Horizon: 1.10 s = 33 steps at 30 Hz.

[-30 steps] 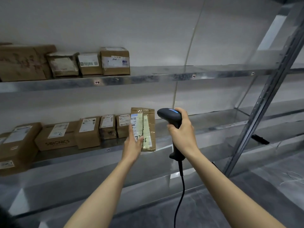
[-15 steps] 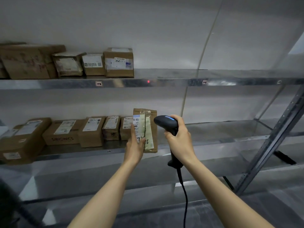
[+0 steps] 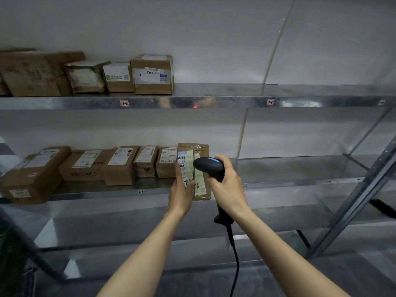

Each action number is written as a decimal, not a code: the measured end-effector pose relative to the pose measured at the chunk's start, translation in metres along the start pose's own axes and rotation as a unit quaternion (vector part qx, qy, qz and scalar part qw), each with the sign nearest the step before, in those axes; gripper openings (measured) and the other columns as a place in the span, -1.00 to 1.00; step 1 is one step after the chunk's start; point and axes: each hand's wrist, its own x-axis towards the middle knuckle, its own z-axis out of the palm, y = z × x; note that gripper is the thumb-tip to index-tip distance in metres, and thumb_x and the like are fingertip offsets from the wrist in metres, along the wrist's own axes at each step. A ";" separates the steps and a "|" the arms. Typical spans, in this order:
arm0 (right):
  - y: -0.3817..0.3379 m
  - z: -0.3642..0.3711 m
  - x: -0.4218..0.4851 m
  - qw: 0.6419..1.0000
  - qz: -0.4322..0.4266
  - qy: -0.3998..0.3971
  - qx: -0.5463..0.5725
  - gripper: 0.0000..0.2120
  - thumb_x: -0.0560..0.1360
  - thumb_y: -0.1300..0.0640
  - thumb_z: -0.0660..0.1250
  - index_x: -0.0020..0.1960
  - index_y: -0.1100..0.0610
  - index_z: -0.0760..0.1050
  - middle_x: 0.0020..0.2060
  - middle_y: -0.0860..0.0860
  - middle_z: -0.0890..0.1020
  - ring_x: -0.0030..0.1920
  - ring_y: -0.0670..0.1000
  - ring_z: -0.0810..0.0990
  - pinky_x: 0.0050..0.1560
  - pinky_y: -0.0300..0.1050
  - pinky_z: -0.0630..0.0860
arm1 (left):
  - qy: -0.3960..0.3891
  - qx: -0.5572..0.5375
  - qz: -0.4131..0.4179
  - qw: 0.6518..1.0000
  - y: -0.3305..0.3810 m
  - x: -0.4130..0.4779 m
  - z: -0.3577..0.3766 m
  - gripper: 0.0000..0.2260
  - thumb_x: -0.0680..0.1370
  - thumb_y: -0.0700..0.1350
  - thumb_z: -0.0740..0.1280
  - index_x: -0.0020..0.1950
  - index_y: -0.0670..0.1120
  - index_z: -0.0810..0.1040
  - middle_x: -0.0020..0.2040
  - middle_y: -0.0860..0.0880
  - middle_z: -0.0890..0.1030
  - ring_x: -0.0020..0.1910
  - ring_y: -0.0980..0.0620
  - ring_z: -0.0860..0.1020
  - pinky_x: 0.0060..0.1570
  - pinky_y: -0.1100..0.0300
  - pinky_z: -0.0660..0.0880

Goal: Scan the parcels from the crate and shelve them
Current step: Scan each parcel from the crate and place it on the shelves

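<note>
Nearest the camera, the right hand (image 3: 230, 185) was wrapped around the grip of a black corded handheld barcode scanner (image 3: 211, 168), fingers closed on its handle, the head aimed left and upward. Just beside it, the left hand (image 3: 182, 189) held a flat brown paper parcel with a white label (image 3: 194, 171) upright, thumb across the face and fingers behind it, at the front edge of the middle steel shelf (image 3: 300, 185). Beyond stood a row of brown cardboard boxes (image 3: 120, 165) on that shelf, the parcel at its right end. A red dot (image 3: 195, 106) sat on the lip of the upper steel shelf (image 3: 225, 102), not on the label. The scan could therefore fail. The thumb also covered part of the label, and the thin parcel might topple if released upright.
</note>
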 end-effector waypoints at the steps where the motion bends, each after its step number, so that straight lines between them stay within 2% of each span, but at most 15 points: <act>1: 0.000 0.001 0.001 1.000 0.000 0.001 0.002 -0.55 0.45 0.32 0.28 0.23 -0.07 0.38 -0.08 -0.11 0.56 -0.15 -0.25 0.50 -0.28 -0.57 0.33 | -0.001 0.003 -0.002 1.000 0.000 0.000 0.000 -0.33 0.63 -0.03 0.20 0.56 0.12 -0.21 0.45 -0.13 0.36 0.35 -0.19 0.39 0.17 0.05 0.37; 7: 0.001 0.006 0.003 1.000 0.000 0.009 0.003 -0.54 0.44 0.33 0.29 0.20 -0.11 0.39 -0.14 -0.24 0.52 -0.14 -0.29 0.49 -0.27 -0.57 0.33 | -0.006 0.011 -0.007 1.000 -0.005 0.002 -0.001 -0.33 0.63 -0.02 0.20 0.56 0.09 -0.20 0.46 -0.15 0.33 0.36 -0.20 0.38 0.18 0.03 0.37; 14: 0.008 0.014 0.003 1.000 0.006 0.001 -0.003 -0.51 0.48 0.30 0.32 0.25 -0.15 0.34 0.02 -0.11 0.54 -0.04 -0.17 0.50 -0.23 -0.59 0.35 | -0.012 0.023 -0.002 1.000 -0.007 0.000 -0.004 -0.34 0.64 0.00 0.16 0.55 0.11 -0.24 0.43 -0.13 0.37 0.31 -0.19 0.43 0.14 0.00 0.40; 16: 0.008 0.016 0.004 1.000 0.006 0.000 -0.002 -0.51 0.48 0.30 0.32 0.24 -0.16 0.34 0.02 -0.12 0.54 -0.02 -0.16 0.51 -0.22 -0.59 0.35 | -0.015 0.021 -0.003 1.000 -0.008 0.000 -0.005 -0.35 0.64 0.01 0.15 0.55 0.12 -0.24 0.43 -0.13 0.37 0.31 -0.18 0.43 0.15 -0.02 0.41; 21: 0.008 0.018 0.005 1.000 0.003 0.002 0.000 -0.50 0.48 0.31 0.31 0.25 -0.16 0.33 -0.02 -0.13 0.51 -0.09 -0.33 0.47 -0.25 -0.61 0.36 | -0.022 0.015 -0.005 1.000 -0.007 0.000 -0.007 -0.35 0.64 0.01 0.15 0.54 0.13 -0.26 0.43 -0.12 0.36 0.33 -0.15 0.42 0.19 -0.04 0.40; 27: 0.007 0.020 0.007 1.000 0.000 0.002 0.001 -0.51 0.48 0.32 0.31 0.27 -0.13 0.34 0.00 -0.09 0.52 -0.04 -0.15 0.50 -0.24 -0.58 0.37 | -0.031 0.022 -0.005 0.999 -0.009 0.000 -0.010 -0.35 0.65 0.01 0.14 0.55 0.10 -0.27 0.46 -0.12 0.33 0.34 -0.14 0.41 0.21 -0.02 0.38; 33: 0.006 0.023 0.009 1.000 0.000 -0.001 0.002 -0.52 0.48 0.30 0.31 0.28 -0.12 0.34 -0.03 -0.13 0.50 -0.09 -0.26 0.49 -0.22 -0.59 0.38 | -0.033 0.032 -0.006 0.999 -0.011 0.000 -0.012 -0.35 0.65 0.02 0.13 0.54 0.09 -0.28 0.45 -0.12 0.34 0.33 -0.16 0.41 0.19 -0.02 0.39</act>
